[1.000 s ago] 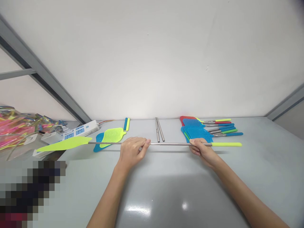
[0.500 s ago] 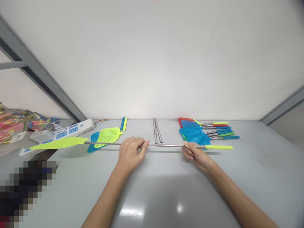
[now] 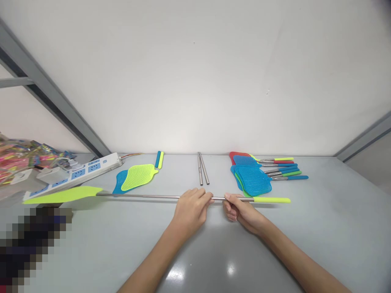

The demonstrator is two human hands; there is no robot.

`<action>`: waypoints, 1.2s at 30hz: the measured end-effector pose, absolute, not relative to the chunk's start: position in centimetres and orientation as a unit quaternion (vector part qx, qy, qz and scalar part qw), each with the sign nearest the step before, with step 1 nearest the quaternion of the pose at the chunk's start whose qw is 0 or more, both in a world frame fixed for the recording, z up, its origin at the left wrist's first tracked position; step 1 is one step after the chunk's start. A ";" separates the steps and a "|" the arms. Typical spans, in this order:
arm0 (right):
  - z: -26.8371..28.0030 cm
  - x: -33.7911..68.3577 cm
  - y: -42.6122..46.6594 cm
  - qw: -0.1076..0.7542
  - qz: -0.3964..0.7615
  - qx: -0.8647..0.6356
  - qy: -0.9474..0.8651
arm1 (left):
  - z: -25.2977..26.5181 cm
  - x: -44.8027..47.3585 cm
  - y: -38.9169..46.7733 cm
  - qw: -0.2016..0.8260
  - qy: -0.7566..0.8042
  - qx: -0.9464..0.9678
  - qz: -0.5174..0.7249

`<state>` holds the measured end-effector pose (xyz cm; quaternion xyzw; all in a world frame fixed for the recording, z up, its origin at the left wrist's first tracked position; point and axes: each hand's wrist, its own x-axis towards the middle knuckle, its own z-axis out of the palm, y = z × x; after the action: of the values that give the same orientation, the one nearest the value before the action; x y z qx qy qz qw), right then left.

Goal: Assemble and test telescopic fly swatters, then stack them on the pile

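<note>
A long fly swatter lies level across my view, its yellow-green head at the left and its yellow-green grip at the right. My left hand is closed around the middle of its extended metal rod. Just to the right, my right hand pinches the thicker part of the rod near the grip. Beyond the rod, a yellow-green swatter head overlaps a blue swatter head. Two metal rods lie behind my hands. Several swatters with grips are piled at the right.
Two loose grips, one blue and one yellow-green, lie near the wall. A white power strip with plugs stands at the left, beside a heap of colourful bagged items. The grey table meets a white wall at the back.
The swatter has moved left and nearer to me. My left hand has slid right along the rod, towards my right hand, which has shifted slightly left with the swatter.
</note>
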<state>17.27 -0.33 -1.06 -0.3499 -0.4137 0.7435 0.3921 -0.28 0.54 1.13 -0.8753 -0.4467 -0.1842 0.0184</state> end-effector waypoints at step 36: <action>-0.3 17.5 -0.6 0.477 0.656 -0.429 -0.396 | 1.5 -1.5 1.4 0.116 -0.418 -0.866 -0.251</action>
<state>17.48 -0.56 -0.32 -0.4295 -0.3960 0.6563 0.4775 -1.51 1.38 1.47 -0.8655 -0.4176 -0.2509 0.1161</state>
